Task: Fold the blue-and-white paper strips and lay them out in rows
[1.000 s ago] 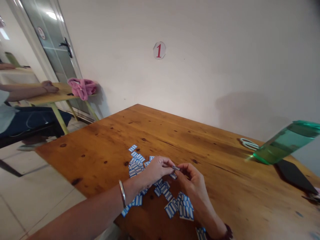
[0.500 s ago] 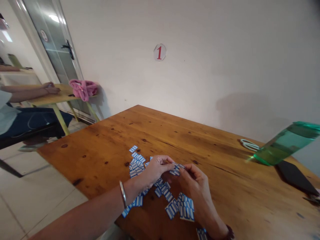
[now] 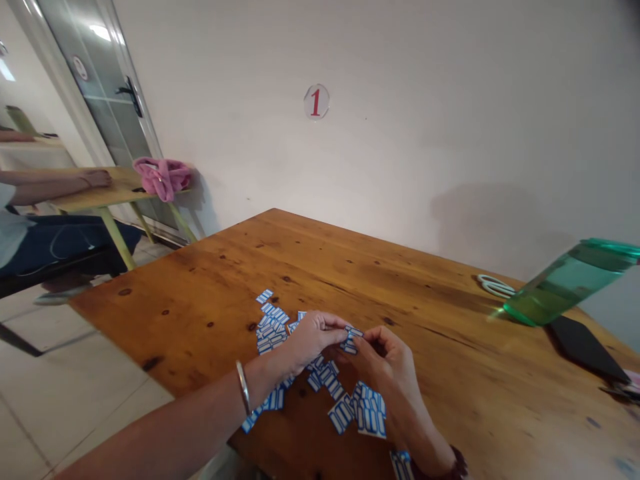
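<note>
Now our left hand [image 3: 313,341] and right hand [image 3: 393,363] pinch labels [image 3: 352,340] beside the pile [image 3: 271,333], having turned them from edge-on so faces show.

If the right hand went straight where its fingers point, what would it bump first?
The right hand would probably meet the blue-and-white piece first, then the left hand; depth is unclear.
</note>
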Available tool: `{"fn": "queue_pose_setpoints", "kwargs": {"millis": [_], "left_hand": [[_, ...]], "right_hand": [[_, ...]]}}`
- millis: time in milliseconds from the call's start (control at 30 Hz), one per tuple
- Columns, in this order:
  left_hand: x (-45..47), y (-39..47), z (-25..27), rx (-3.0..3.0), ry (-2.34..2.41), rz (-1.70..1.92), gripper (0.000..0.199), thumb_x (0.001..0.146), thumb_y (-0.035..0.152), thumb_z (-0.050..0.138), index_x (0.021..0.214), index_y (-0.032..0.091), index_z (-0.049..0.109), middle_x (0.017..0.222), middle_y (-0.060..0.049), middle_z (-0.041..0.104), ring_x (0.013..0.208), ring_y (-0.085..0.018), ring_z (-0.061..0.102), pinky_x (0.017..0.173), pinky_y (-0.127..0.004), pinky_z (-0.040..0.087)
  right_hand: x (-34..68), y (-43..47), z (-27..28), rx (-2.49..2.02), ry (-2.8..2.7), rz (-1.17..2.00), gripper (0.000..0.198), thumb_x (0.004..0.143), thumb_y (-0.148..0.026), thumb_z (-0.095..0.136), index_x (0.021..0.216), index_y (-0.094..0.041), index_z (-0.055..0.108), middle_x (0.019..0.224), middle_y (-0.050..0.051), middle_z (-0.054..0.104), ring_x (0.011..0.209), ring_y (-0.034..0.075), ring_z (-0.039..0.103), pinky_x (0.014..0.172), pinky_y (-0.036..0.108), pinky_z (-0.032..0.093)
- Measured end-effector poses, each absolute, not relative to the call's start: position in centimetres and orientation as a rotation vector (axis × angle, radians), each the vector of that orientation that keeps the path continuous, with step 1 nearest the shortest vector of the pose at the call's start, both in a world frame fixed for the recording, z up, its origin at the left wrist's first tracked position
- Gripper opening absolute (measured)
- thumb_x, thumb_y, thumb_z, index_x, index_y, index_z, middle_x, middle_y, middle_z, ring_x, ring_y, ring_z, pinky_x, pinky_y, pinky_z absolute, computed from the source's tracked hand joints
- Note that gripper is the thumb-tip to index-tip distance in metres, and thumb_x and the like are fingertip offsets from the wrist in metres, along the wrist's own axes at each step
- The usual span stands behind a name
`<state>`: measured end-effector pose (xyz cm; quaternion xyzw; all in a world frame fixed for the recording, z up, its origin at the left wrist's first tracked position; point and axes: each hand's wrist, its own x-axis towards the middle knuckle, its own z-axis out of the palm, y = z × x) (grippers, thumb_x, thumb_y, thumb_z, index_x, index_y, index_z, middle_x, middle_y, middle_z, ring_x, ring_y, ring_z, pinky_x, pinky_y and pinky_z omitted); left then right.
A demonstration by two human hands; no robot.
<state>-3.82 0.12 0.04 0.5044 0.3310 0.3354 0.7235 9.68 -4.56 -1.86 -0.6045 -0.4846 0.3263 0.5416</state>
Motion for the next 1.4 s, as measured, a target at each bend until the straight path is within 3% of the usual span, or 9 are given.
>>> {"fn": "queue_pose_setpoints", "kwargs": {"millis": [233, 367, 533, 633, 867, 1067, 1400], "left_hand": [[-3.8, 0.2, -0.1, 1.097, 0.715, 0.708, 0.022, 0.054, 0.027, 0.074, 0.070, 0.011, 0.069, 0.063, -0.002, 0.066, 0.052, -0.012, 0.058, 0.056, -0.025, 0.048], [-4.0, 0.5, 0.0, 1.043, 0.808, 0.780, 0.019, 0.055, 0.024, 0.073, 0.067, 0.011, 0.068, 0.061, -0.003, 0.067, 0.050, -0.012, 0.058, 0.052, -0.024, 0.048], [-5.2, 1.5, 0.0, 0.999, 0.782, 0.888, 0.017, 0.061, 0.021, 0.070, 0.074, 0.010, 0.066, 0.074, -0.009, 0.070, 0.070, -0.019, 0.066, 0.057, -0.025, 0.052], [-5.9, 2.3, -0.2, 0.965, 0.756, 0.954, 0.013, 0.066, 0.019, 0.068, 0.074, 0.010, 0.065, 0.075, -0.010, 0.071, 0.072, -0.020, 0.067, 0.057, -0.026, 0.052], [-7.2, 3.2, 0.1, 0.887, 0.751, 1.069, 0.008, 0.071, 0.014, 0.064, 0.078, 0.011, 0.064, 0.077, -0.009, 0.071, 0.071, -0.019, 0.068, 0.058, -0.024, 0.053], [-7.3, 2.9, 0.6, 0.855, 0.741, 1.081, 0.004, 0.072, 0.012, 0.062, 0.075, 0.010, 0.063, 0.074, -0.010, 0.071, 0.069, -0.018, 0.068, 0.056, -0.023, 0.053], [-7.0, 2.5, 0.6, 0.864, 0.723, 1.075, 0.004, 0.071, 0.014, 0.062, 0.074, 0.011, 0.061, 0.072, -0.009, 0.070, 0.067, -0.019, 0.067, 0.056, -0.025, 0.052]], "right_hand": [[9.7, -4.5, -2.1, -1.466, -1.251, 0.701, 0.024, 0.070, -0.039, 0.058, 0.058, -0.019, 0.049, 0.050, -0.005, 0.046, 0.047, 0.010, 0.039, 0.044, 0.021, 0.033], [10.7, -4.6, -0.7, -1.479, -1.528, 0.714, 0.018, 0.072, -0.034, 0.053, 0.064, -0.017, 0.055, 0.056, -0.001, 0.054, 0.052, 0.012, 0.046, 0.049, 0.022, 0.035], [12.6, -5.5, 1.8, -1.639, -1.911, 0.703, 0.011, 0.070, -0.022, 0.050, 0.063, -0.017, 0.057, 0.057, -0.001, 0.057, 0.053, 0.011, 0.047, 0.050, 0.021, 0.033], [13.3, -6.1, 2.2, -1.657, -2.104, 0.792, 0.011, 0.069, -0.015, 0.050, 0.063, -0.017, 0.059, 0.057, -0.001, 0.058, 0.053, 0.010, 0.048, 0.049, 0.020, 0.031], [12.3, -6.1, 0.9, -1.661, -2.176, 0.611, 0.015, 0.072, -0.011, 0.048, 0.070, -0.019, 0.060, 0.065, 0.000, 0.060, 0.059, 0.012, 0.052, 0.054, 0.022, 0.034], [9.1, -5.9, -0.4, -1.432, -2.302, 0.530, 0.029, 0.080, -0.008, 0.045, 0.095, -0.023, 0.065, 0.089, 0.005, 0.060, 0.085, 0.018, 0.054, 0.076, 0.028, 0.041], [9.3, -5.8, -0.8, -1.415, -2.372, 0.567, 0.035, 0.076, -0.006, 0.050, 0.101, -0.026, 0.064, 0.093, 0.005, 0.054, 0.088, 0.018, 0.051, 0.078, 0.029, 0.041]]}}
